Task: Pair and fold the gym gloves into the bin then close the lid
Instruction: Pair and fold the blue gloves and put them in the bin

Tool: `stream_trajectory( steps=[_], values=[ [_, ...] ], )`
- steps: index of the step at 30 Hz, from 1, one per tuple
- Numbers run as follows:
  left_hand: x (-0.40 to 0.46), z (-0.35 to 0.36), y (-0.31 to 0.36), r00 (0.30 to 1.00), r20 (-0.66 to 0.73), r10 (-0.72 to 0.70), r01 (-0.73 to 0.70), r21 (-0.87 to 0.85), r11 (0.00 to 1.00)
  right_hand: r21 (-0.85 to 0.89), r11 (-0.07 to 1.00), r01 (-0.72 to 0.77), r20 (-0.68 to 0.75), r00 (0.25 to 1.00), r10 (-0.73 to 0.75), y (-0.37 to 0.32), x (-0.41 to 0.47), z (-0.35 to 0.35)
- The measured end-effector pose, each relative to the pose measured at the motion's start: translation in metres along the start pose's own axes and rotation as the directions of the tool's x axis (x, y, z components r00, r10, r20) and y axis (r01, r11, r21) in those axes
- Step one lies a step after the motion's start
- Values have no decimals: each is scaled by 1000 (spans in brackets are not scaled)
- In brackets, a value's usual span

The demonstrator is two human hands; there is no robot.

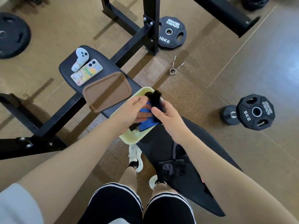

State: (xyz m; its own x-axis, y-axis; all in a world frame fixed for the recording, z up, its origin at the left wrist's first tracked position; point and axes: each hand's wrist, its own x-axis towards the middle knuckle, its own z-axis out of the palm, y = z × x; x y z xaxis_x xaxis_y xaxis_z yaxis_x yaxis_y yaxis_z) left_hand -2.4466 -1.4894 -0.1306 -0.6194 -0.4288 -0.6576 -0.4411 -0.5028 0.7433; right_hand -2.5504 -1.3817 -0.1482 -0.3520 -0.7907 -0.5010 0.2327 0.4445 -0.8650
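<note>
A pale yellow bin (131, 137) sits on the black bench pad. Over it, my left hand (129, 113) and my right hand (166, 116) both grip a blue and black pair of gym gloves (149, 122), whose black fingers (154, 96) stick up past my hands. The brown lid (107, 91) lies flat on the bench just left of the bin, off it. Black gloves (174, 166) lie in a heap on the bench nearer to me, under my right forearm.
A phone (86, 72) and a white controller (80, 59) lie on the bench's far end. On the floor are a 10 kg plate (172, 32), a 5 kg plate (255, 112) by a dumbbell, a spring collar (175, 66) and black rack frames (129, 42).
</note>
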Motion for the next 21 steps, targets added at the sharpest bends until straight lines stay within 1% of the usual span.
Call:
stream_trajectory(
  steps=[2,3,4,5,7,8,9,10,12,14,16,17,19,21],
  values=[
    [-1,-1,7,994,106,42,-49,62,997,176,983,-52,-81,994,67,-5,9,-3],
    [-2,-3,10,989,127,79,-92,100,991,292,952,-88,-76,990,115,-8,11,-6],
    [-2,-5,14,985,118,124,-139,135,981,375,921,-109,-59,988,141,-8,14,-11],
    [-2,-8,18,982,73,175,-185,165,969,425,896,-127,-45,986,161,-9,15,-16],
    [2,-17,21,960,-53,276,-258,220,941,439,882,-171,-24,979,202,-10,15,-29],
    [5,-22,21,945,-95,313,-279,263,924,425,883,-199,-4,975,221,-9,15,-35],
    [9,-26,19,938,-102,330,-283,320,904,402,886,-230,34,971,236,-10,13,-41],
    [12,-29,17,942,-81,325,-275,369,888,369,894,-252,79,967,240,-11,11,-46],
    [19,-27,14,966,18,256,-243,388,889,298,915,-273,159,959,235,-15,7,-51],
    [24,-18,13,974,154,164,-209,342,916,211,944,-252,172,961,218,-17,5,-53],
    [25,-9,15,958,263,112,-189,286,939,119,971,-209,123,973,195,-19,6,-54],
    [24,-6,15,952,289,99,-176,252,952,86,979,-185,80,981,179,-19,7,-54],
    [23,-3,13,954,287,87,-159,239,958,29,987,-157,-11,987,158,-16,7,-57],
    [21,-3,7,962,260,80,-165,324,931,-93,986,-137,-75,989,131,-13,6,-56]
  ],
)
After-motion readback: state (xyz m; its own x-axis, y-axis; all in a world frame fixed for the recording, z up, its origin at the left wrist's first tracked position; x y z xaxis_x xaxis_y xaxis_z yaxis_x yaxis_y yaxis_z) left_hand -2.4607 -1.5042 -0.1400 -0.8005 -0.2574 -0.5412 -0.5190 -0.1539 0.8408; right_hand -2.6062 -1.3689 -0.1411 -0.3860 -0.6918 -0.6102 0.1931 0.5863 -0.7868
